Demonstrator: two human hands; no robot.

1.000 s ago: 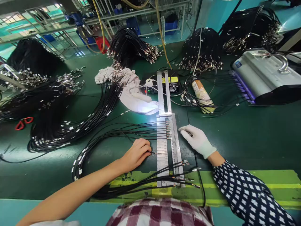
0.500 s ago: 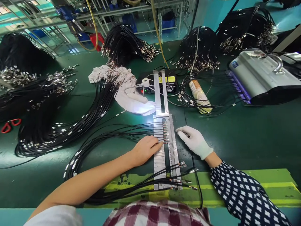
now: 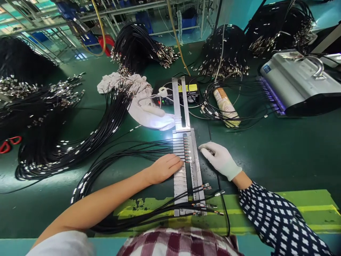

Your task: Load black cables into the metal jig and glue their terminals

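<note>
My bare left hand lies over the slotted metal fixture, its fingers together at the lowest of a row of black cables. The cables enter from the left, and their small metal connectors line up side by side in the fixture. My palm hides part of the cables. Just right of the fixture is my right hand, in a white glove, with thumb and fingers pinched together; what they hold, if anything, is too small to make out. Loose cables with metal ends cross the fixture's near end.
Beyond the fixture lie a second metal frame, a glowing white lamp sleeve and a black control box. A wrapped bottle and a silver machine with purple light stand right. Cable bundles and red-handled scissors lie left.
The view has shifted slightly. Both hands stay at nearly the same places by the fixture; the left fingers have drawn in a little. The cables look unmoved.
</note>
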